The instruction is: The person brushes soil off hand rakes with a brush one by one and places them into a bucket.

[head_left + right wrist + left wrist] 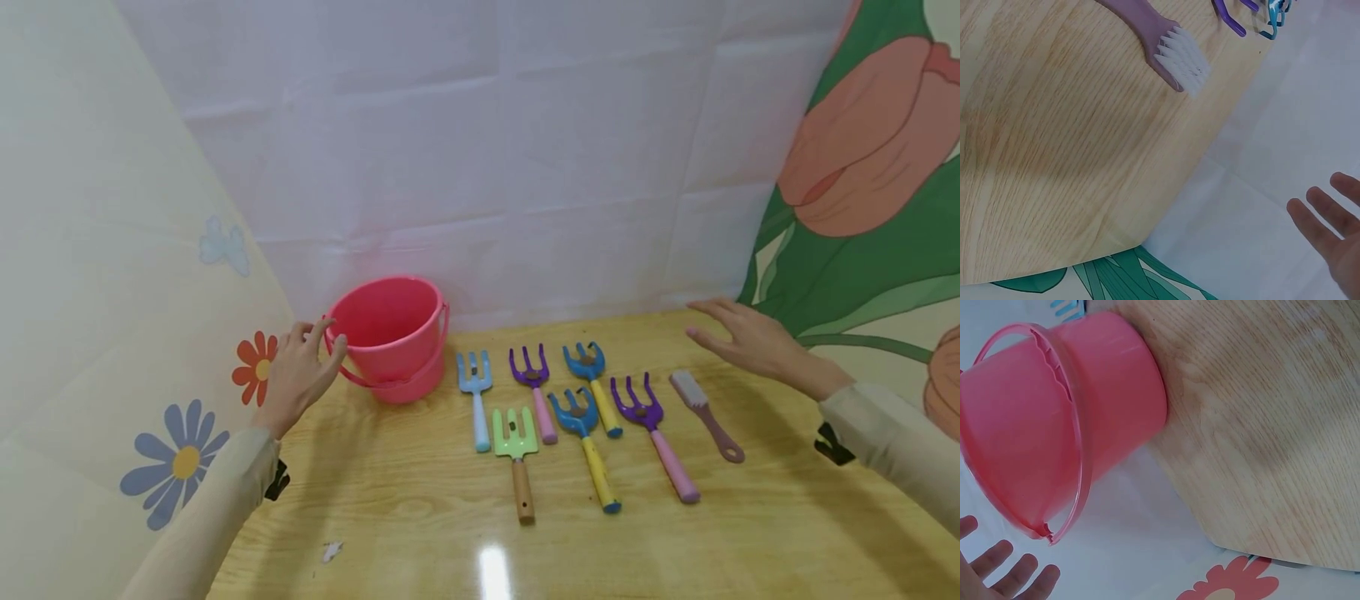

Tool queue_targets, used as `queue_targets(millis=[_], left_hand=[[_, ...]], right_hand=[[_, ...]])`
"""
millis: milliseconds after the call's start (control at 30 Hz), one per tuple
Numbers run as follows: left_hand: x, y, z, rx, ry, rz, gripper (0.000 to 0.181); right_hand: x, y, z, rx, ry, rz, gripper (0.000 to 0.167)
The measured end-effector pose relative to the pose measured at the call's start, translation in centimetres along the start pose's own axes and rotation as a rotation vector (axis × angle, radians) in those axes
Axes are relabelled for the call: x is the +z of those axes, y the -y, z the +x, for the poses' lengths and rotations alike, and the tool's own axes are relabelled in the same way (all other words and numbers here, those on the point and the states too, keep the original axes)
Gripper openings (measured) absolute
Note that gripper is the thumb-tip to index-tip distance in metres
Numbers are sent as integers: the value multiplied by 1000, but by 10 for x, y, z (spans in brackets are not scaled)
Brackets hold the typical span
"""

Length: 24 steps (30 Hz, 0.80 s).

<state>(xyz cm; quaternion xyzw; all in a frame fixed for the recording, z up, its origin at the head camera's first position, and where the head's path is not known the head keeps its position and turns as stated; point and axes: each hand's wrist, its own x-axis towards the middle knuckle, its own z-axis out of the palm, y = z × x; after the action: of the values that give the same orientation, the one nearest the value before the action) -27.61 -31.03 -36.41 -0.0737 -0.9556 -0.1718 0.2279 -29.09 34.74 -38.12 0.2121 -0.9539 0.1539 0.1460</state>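
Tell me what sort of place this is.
Probably a staged tabletop booth, perhaps for filming: a wood-grain table backed by a creased white sheet, with flower-printed walls at both sides.

1. Counter point(405, 500): pale wood grain, bright glare in front.
2. Pink bucket point(397, 358): upright, back left, handle lowered.
3. Six hand forks, flat, tines rearward: light-blue fork point(480, 417); green fork point(518, 457); two purple forks point(654, 423), pink handles; two blue forks point(586, 435), yellow handles.
4. Brush point(707, 414): right of forks, bristles rearward.
5. White scrap point(332, 550): front left.
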Motion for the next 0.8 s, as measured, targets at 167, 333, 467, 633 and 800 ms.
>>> queue_targets(millis=[167,333,467,633,800], left_hand=[[0,-2,-2,-30,18,-21,61],[1,-3,-3,-46,21,-28,59],[3,-2,-5,-19,-8,-39,53],[5,-1,-7,26,-39,-46,41],[8,-1,-9,46,-53,-53,31]], right_hand=[[1,1,-2,33,50,-3,60],[2,0,-3,24,58,-12,61],[5,-2,-4,-11,24,-21,55],[9,-5,-4,-40,-7,-29,45],[12,-6,-7,-71,-20,-40,41]])
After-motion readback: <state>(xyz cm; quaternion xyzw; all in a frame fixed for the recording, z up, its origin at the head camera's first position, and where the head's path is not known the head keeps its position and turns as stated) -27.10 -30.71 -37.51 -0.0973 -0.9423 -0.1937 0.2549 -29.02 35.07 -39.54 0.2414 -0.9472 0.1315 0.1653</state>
